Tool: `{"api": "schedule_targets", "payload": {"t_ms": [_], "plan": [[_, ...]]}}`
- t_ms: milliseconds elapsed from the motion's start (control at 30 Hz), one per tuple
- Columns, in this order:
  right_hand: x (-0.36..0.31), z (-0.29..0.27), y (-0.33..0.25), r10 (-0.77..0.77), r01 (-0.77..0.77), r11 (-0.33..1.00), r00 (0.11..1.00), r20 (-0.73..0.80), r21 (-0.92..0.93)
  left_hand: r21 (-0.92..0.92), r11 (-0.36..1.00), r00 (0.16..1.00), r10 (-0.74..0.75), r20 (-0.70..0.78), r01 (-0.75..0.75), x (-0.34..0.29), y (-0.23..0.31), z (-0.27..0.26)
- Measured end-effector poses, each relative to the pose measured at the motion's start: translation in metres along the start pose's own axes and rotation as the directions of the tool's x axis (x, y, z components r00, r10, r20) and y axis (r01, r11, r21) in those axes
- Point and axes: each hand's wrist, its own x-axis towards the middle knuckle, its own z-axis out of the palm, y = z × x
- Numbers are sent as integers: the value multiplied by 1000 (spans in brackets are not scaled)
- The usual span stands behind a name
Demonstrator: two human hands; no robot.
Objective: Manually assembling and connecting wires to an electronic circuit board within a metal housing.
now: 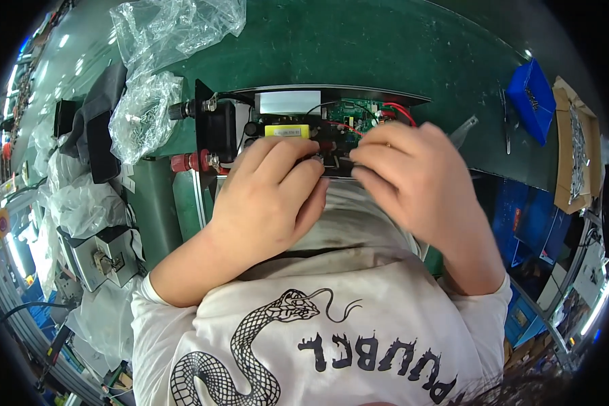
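An open black metal housing [379, 92] of an electronic device lies in front of me on the bench. Inside it are a green circuit board [350, 116], a yellow-wrapped transformer [286, 130] and red wires [402, 111]. A black terminal post [183, 110] and a red one [188, 162] stick out of its left end panel. My left hand [267, 189] rests over the near side of the housing, fingers bent inward beside the transformer. My right hand [413, 176], slightly blurred, has its fingertips pinched together over the board. Whatever either hand grips is hidden or too small to name.
Clear plastic bags [149, 115] and dark cloth [101, 128] lie at the left, above a metal-cased unit [105, 260]. On the right are tweezers [505, 122], a blue bin [529, 101] of small parts and a cardboard box [563, 149]. The bench top [331, 40] is green.
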Motion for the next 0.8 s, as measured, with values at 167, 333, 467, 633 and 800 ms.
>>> {"api": "schedule_targets", "payload": {"t_ms": [167,333,467,633,800], "plan": [[35,7,17,-209,238,969,930,303,-64,1,998,997,65,-43,-65,-3,-12,8],[58,13,17,-212,293,953,821,529,-73,-105,992,985,53,-163,-70,-14,-17,20],[57,17,18,-201,316,945,772,603,-89,-76,992,985,92,-147,-104,-20,-16,27],[54,23,17,-114,203,977,774,623,-73,-91,984,978,134,-161,-150,-21,-20,29],[60,18,9,4,104,988,719,695,-113,-127,977,979,153,-136,-170,-18,-20,24]]}}
